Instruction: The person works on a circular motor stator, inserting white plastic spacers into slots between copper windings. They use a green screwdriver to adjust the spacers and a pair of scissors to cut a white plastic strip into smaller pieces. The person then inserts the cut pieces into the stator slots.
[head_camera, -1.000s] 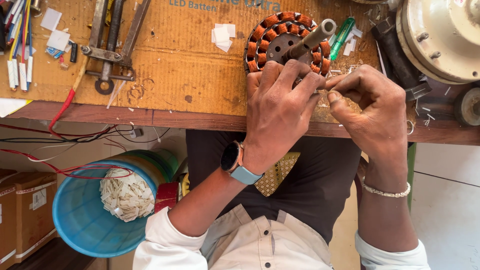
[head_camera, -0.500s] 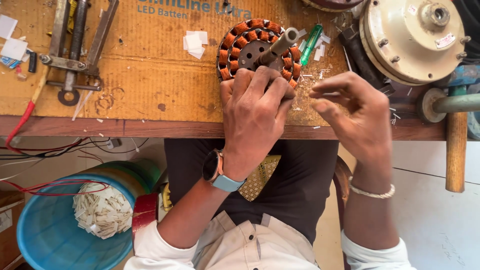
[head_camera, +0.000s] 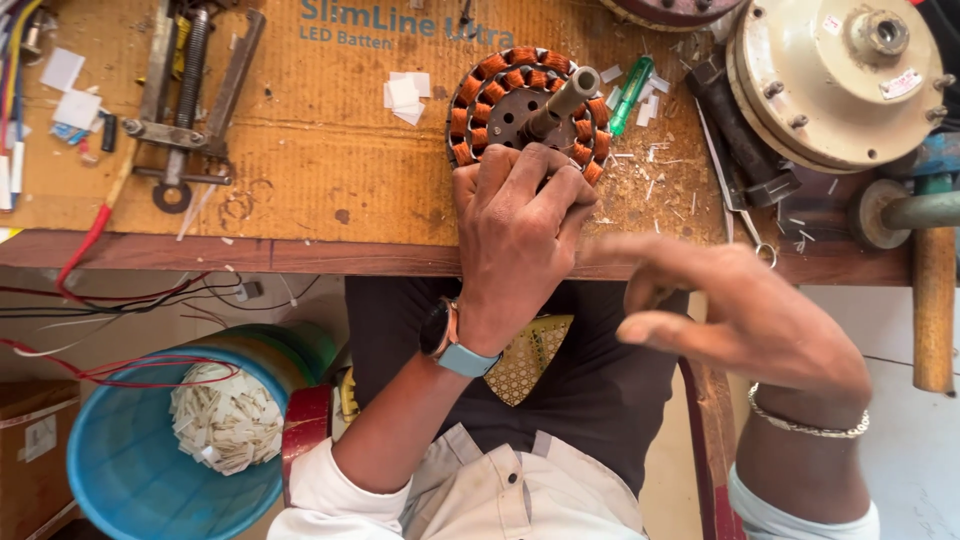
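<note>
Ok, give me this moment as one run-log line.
left hand: gripping stator near edge | right hand: off bench, blurred, empty | bench: puller tool, paper slips

Left hand on a copper-wound motor core at the edge of the surface

The left hand (head_camera: 520, 235) lies over the near side of the motor core (head_camera: 525, 100), its fingers (head_camera: 500, 165) curled on the windings. The right hand (head_camera: 740, 320), blurred, hangs apart beyond the surface (head_camera: 320, 190) edge. A blue bucket (head_camera: 120, 470) of paper scraps sits below.
</note>
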